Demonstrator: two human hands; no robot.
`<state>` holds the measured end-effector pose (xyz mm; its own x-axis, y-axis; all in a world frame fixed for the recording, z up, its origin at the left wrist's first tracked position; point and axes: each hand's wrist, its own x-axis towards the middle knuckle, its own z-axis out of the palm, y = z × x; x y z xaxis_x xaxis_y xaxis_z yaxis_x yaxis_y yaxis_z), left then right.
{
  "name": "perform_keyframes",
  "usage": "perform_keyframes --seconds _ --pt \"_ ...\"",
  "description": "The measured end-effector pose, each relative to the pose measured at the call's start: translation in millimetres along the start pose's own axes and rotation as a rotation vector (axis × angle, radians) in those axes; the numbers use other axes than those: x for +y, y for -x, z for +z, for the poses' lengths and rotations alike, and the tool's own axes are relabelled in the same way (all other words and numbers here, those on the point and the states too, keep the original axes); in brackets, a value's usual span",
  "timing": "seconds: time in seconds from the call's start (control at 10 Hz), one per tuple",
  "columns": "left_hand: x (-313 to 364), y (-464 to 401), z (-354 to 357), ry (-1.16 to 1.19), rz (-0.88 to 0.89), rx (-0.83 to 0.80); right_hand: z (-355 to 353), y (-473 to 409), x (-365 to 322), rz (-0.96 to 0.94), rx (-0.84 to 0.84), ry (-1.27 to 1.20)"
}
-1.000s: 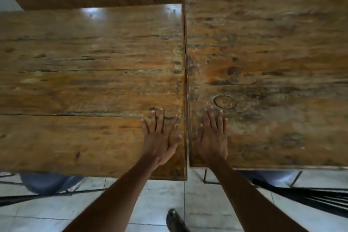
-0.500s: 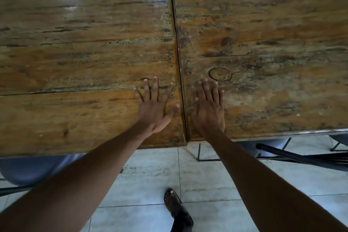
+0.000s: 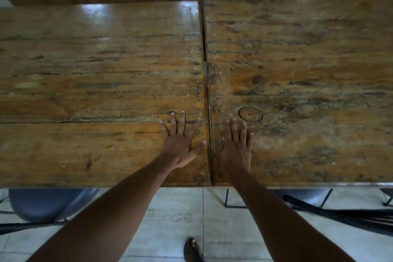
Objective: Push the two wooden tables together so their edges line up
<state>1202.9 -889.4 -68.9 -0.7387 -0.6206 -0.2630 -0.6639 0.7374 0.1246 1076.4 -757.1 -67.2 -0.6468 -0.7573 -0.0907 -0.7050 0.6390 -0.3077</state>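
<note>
arms: bare, no sleeves | hands (image 3: 180, 147): no rings or watch visible; foot (image 3: 193, 250): dark sandal

I can read no text, label, brand, number or sign anywhere in my view. The left table (image 3: 95, 91) and the right table (image 3: 308, 81) show only wood grain, stains and scuffs. The one mark that stands out is a dark ring (image 3: 249, 114) on the right table, and it looks to me like a stain or a knot, not a letter or a numeral, though the picture is soft there.
</note>
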Motion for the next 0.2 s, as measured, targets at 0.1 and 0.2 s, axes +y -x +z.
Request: perform_keyframes --seconds 0.1,0.2 --pt "-1 4 -39 0.036 -0.004 -0.207 -28 -7 -11 0.031 -0.206 0.115" --pt "11 28 -72 0.046 0.063 -0.262 -57 1 -23 0.012 -0.326 0.151"
